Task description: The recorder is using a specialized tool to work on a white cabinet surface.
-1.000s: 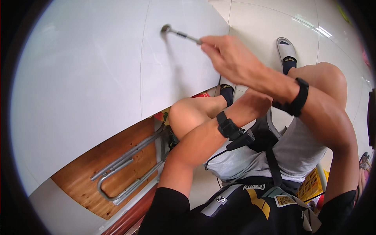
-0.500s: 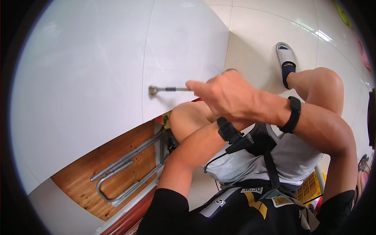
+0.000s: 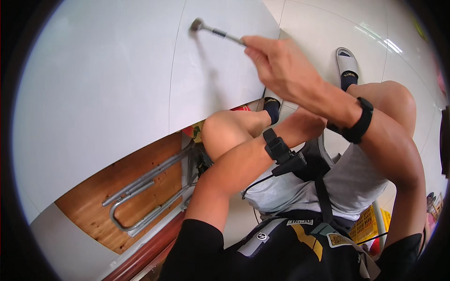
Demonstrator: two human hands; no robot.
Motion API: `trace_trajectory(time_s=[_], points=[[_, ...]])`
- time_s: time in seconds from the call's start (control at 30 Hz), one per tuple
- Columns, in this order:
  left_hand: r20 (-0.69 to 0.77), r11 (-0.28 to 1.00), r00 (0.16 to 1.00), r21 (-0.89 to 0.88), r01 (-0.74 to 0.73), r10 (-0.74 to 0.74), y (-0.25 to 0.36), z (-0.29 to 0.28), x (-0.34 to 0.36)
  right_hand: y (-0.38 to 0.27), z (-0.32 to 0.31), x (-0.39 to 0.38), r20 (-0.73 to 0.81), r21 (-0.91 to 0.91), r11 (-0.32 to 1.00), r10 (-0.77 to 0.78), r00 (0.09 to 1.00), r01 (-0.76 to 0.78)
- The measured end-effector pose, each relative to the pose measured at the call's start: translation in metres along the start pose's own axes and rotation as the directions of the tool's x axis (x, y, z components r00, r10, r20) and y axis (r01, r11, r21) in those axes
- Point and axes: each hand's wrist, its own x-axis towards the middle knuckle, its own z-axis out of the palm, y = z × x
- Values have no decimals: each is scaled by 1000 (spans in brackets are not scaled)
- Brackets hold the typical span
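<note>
My right hand (image 3: pixel 286 68) is closed on the handle end of a slim hammer-like metal tool (image 3: pixel 218 32). The tool has a short, thick, brownish head and a dark ringed band on its shaft. Its head is over the large white panel (image 3: pixel 108 79), close to a thin seam; I cannot tell if it touches. A blurred streak of shadow or reflection runs on the panel below the tool. My left hand (image 3: pixel 307 125) is lower, partly behind my right forearm and wrist strap. Its fingers are hidden, so what it holds does not show.
Below the panel's near edge lies a wooden board (image 3: pixel 93 206) with grey metal folding legs (image 3: pixel 145 189). My bent knee (image 3: pixel 222 136) is close to that edge. A yellow basket (image 3: pixel 370 225) stands at lower right. Pale floor tiles (image 3: pixel 318 28) stretch beyond my slippered feet.
My right hand has moved up and away with the tool, whose head has swung toward the panel's far side. My left hand has shifted slightly to the right. One foot has come into view.
</note>
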Motion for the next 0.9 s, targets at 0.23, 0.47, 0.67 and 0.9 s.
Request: trace_trajectory(time_s=[0.23,0.47,0.67,0.9], points=[[-771,856,634,-368,-363,-63,-18,73,-2,-25,13,-29,293,-101,984,-110,950,145],[-530,965,848,-204,-164,32,-16,32,-3,-24,11,-35,275,-56,985,-143,951,164],[-619,948,784,-227,-223,36,-10,37,3,-16,13,-35,223,-59,980,-174,959,192],[-584,946,812,-258,-198,10,-15,37,2,-41,17,-50,546,-124,972,-102,832,201]])
